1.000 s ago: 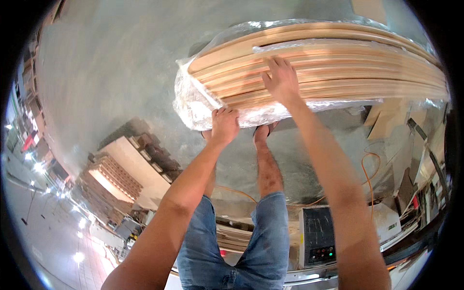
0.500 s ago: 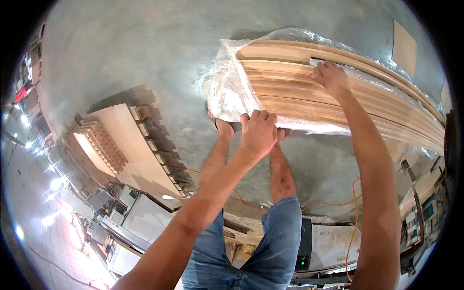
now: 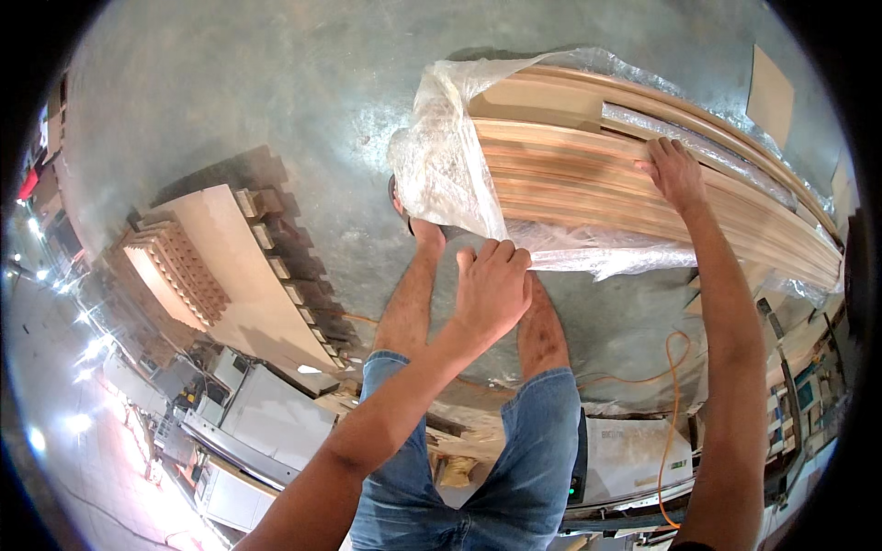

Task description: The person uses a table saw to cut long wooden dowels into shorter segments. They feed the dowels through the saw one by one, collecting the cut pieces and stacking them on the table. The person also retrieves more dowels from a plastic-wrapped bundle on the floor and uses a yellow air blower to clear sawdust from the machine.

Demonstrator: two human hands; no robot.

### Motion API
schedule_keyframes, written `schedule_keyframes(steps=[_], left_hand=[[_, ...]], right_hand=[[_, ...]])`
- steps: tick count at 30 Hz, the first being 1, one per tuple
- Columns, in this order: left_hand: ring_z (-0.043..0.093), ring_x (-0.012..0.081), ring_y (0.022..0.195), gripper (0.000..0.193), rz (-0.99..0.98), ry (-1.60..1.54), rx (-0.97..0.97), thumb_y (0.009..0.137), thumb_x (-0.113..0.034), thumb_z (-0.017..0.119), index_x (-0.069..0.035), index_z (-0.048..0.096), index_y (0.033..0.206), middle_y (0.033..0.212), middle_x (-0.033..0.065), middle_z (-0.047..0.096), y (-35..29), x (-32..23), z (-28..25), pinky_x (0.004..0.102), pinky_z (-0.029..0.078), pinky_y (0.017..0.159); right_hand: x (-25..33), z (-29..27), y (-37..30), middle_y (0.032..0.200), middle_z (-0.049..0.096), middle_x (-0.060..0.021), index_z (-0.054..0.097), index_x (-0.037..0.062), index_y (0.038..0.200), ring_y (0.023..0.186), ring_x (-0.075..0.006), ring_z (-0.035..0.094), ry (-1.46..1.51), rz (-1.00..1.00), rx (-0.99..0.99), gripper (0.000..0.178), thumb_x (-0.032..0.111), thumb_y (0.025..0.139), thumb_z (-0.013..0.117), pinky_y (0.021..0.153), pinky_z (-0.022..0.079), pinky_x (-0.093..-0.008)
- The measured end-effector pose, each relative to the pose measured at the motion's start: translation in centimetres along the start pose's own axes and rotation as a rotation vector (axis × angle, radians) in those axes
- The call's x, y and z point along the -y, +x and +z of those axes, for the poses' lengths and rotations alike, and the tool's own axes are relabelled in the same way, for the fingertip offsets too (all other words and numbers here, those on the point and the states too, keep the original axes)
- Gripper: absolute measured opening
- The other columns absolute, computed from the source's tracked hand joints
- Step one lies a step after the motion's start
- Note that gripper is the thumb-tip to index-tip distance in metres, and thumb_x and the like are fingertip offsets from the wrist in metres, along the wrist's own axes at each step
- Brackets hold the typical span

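Observation:
A bundle of long pale wooden strips (image 3: 570, 174) lies on the floor in front of me, running off to the right. Clear plastic film (image 3: 450, 156) wraps loosely round its left end and along both long sides. Closed on the near edge of that film is my left hand (image 3: 493, 289), just in front of the strips' near side. My right hand (image 3: 678, 174) rests farther right on the bundle, its fingers curled over the far edge of the near strips. Beyond those fingers, a gap shows a shiny film-covered piece (image 3: 698, 142) between the near and far strips.
At the left, a wide board (image 3: 248, 285) carries a stack of notched wooden pieces (image 3: 179, 275). A flat brown sheet (image 3: 770, 96) lies at the far right. An orange cable (image 3: 675, 404) loops over the floor near a white machine (image 3: 634, 459). My feet stand close to the bundle.
The near strips have shifted toward me, widening the gap to the far ones. My right hand has moved right with them. My left hand has drawn the film edge slightly nearer.

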State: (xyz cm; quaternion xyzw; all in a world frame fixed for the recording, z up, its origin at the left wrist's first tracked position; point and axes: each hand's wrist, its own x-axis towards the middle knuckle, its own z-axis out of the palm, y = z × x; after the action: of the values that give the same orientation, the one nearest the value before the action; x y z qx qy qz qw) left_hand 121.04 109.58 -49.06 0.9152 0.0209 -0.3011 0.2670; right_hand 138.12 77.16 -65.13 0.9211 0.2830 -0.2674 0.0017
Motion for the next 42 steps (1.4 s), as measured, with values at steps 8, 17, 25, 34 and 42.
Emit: schedule_keyframes(steps=[8, 17, 25, 34, 42], left_hand=[[0.059, 0.0194, 0.109, 0.017, 0.23, 0.026, 0.049, 0.085, -0.018, 0.068, -0.011, 0.065, 0.101, 0.101, 0.0033, 0.063, 0.0, 3.8, 0.8, 0.0493, 0.033, 0.098], [0.06, 0.0296, 0.12, 0.046, 0.45, 0.063, 0.006, 0.09, -0.044, 0.07, -0.007, 0.064, 0.117, 0.112, 0.0156, 0.068, 14.7, 11.0, -2.3, 0.058, 0.037, 0.104], [0.064, 0.0296, 0.106, 0.043, 0.342, 0.393, 0.199, 0.093, -0.046, 0.067, -0.004, 0.067, 0.103, 0.103, 0.0151, 0.07, 14.7, 16.4, -8.8, 0.0472, 0.038, 0.1], [0.057, 0.0306, 0.125, 0.044, 0.244, -0.034, 0.006, 0.09, -0.03, 0.071, -0.006, 0.061, 0.126, 0.134, 0.0163, 0.06, 10.1, 16.2, -6.7, 0.0478, 0.037, 0.109], [0.047, 0.0292, 0.133, 0.057, -0.527, -1.637, -0.277, 0.105, -0.047, 0.049, -0.005, 0.043, 0.144, 0.138, 0.0134, 0.051, -4.3, 11.4, -9.8, 0.0476, 0.031, 0.117]], right_hand=[[4.8, -1.0, -6.4, 0.113, 0.062, -0.0122, 0.056, 0.006, 0.118, 0.112, -0.0328, 0.06, -0.014, 0.018, 0.163, 0.045, 0.041, 0.091, 0.067, 0.092, 0.051, -0.0459], [6.2, -2.1, -5.4, 0.119, 0.063, -0.0119, 0.055, 0.004, 0.125, 0.117, -0.0306, 0.059, -0.073, 0.07, 0.136, 0.047, 0.038, 0.094, 0.066, 0.093, 0.053, -0.0438], [2.9, 1.4, 0.4, 0.126, 0.065, -0.0143, 0.052, 0.0071, 0.137, 0.122, -0.0336, 0.06, -0.186, 0.153, 0.089, 0.05, 0.04, 0.1, 0.057, 0.098, 0.053, -0.0462], [-1.6, -4.6, 0.3, 0.11, 0.07, -0.0134, 0.058, 0.0087, 0.125, 0.105, -0.0298, 0.068, -0.207, -0.034, -0.35, 0.044, 0.043, 0.097, 0.061, 0.084, 0.057, -0.0417], [14.8, -12.2, -9.2, 0.093, 0.068, -0.0097, 0.068, 0.0099, 0.095, 0.093, -0.0324, 0.065, 0.38, 0.063, -0.149, 0.039, 0.048, 0.085, 0.069, 0.086, 0.05, -0.0472]])
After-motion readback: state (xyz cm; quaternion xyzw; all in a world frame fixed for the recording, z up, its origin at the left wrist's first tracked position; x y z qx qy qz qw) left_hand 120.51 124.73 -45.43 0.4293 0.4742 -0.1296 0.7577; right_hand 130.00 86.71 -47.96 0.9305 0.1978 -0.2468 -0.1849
